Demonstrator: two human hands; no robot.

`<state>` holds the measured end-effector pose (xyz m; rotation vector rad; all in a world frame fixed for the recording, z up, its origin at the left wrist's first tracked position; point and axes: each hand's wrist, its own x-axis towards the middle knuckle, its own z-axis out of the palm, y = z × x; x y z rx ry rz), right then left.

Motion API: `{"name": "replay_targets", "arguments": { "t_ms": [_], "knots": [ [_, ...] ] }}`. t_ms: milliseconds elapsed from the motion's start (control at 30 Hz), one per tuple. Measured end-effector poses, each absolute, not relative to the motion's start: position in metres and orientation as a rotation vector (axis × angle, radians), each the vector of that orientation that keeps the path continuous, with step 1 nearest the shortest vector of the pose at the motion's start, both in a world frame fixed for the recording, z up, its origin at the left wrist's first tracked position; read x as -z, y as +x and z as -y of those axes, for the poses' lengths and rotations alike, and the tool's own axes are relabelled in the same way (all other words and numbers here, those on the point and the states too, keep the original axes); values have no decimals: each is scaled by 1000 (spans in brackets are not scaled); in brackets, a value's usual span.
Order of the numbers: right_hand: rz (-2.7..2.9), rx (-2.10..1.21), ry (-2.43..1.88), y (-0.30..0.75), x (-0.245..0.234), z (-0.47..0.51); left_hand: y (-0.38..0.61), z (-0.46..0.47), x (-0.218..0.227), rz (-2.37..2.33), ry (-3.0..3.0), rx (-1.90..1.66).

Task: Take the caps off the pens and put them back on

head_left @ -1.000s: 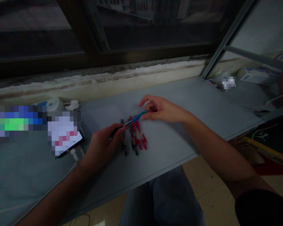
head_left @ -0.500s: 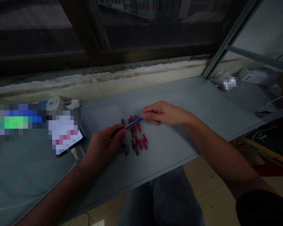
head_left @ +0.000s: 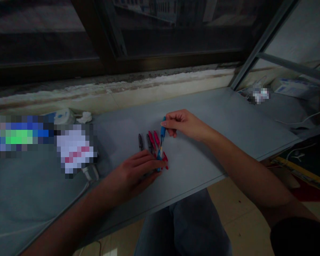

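Observation:
Several pens lie side by side on the grey table (head_left: 208, 117): two black pens (head_left: 145, 142) on the left and red pens (head_left: 154, 139) to their right. My right hand (head_left: 185, 124) pinches the top end of a blue pen (head_left: 162, 142), which points down toward me beside the red ones. My left hand (head_left: 134, 172) rests over the near ends of the row, fingers stretched out, fingertips touching the blue pen's lower tip.
A phone with a cable (head_left: 89, 172) lies left of my left hand. White round objects (head_left: 65, 115) sit at the table's back left. Boxes and cables (head_left: 290, 87) lie on the neighbouring surface at right. A window sill (head_left: 138, 89) runs behind.
My left hand let go of the blue pen and flattened over the row's near ends. My right hand swung the blue pen round in line with the other pens.

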<state>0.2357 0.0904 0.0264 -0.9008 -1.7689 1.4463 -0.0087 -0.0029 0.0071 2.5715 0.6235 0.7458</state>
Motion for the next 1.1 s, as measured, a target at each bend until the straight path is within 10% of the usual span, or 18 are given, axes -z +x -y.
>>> {"name": "replay_targets", "arguments": {
  "t_ms": [1100],
  "knots": [
    [1864,-1537,-799,227,-25,-82,-4,8,-7,-610,2568,-692]
  ]
}}
